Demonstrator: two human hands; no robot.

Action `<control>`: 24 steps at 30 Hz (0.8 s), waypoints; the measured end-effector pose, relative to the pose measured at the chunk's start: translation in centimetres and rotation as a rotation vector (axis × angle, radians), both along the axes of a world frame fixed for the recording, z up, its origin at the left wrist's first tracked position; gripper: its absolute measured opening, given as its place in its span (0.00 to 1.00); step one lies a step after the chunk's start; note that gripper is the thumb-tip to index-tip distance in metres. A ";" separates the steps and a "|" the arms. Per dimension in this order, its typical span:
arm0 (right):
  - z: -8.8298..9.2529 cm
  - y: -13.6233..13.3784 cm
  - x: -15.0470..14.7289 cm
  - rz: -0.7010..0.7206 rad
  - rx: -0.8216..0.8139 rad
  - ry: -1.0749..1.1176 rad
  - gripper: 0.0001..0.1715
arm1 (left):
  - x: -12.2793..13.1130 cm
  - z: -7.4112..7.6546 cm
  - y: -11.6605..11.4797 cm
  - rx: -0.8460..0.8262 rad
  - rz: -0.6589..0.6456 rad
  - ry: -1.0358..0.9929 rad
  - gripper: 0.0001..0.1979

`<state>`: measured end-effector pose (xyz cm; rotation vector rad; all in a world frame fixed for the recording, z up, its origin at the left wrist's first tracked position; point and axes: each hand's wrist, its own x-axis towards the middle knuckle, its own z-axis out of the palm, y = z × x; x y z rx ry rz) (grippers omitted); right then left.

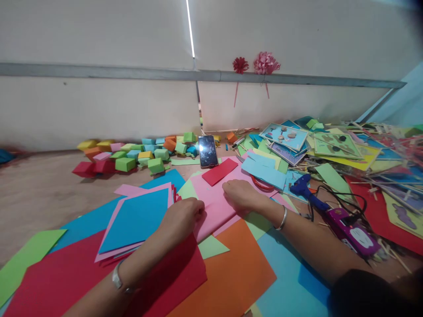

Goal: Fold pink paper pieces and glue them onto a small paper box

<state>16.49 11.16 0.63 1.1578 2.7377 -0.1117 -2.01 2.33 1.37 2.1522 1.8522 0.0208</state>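
A folded pink paper (211,209) lies in front of me, between my hands. My left hand (183,216) is closed with curled fingers at the paper's left edge. On its right side my right hand (240,196) is closed too, fingertips down on the pink paper. The exact grip of both hands is partly hidden. A small red paper piece (220,171) rests on the pink paper's far part. Light blue paper pieces (264,169) partly cover red-handled scissors (263,184) beyond my right hand. Left of my left hand is a stack of blue and pink squares (137,215).
Red (62,273), orange (234,268) and light blue sheets (284,273) lie nearest me. Behind are folded paper cubes (125,164) and a phone (207,152). A purple glue gun (350,231) with a cord and picture cards (286,136) lie right. A white wall (99,110) stands behind.
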 end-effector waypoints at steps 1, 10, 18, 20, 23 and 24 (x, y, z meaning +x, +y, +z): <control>0.2 0.1 0.0 0.001 -0.012 -0.001 0.12 | 0.1 0.0 0.0 0.008 -0.025 0.000 0.11; 0.5 0.6 0.4 0.003 -0.064 0.042 0.09 | 0.9 0.9 2.4 -0.112 -0.258 -0.049 0.18; -0.1 0.9 0.5 0.022 -0.066 0.075 0.09 | 4.8 -0.2 2.1 -0.009 0.009 0.162 0.19; 0.0 0.8 0.6 0.023 -0.075 0.078 0.09 | 5.4 -0.4 1.5 0.000 0.036 0.200 0.18; 0.2 0.7 0.6 0.018 -0.084 0.079 0.09 | 5.4 -0.5 1.0 -0.001 0.019 0.228 0.16; 0.3 0.7 0.6 0.015 -0.088 0.078 0.08 | 5.3 -0.5 0.9 -0.001 0.002 0.234 0.15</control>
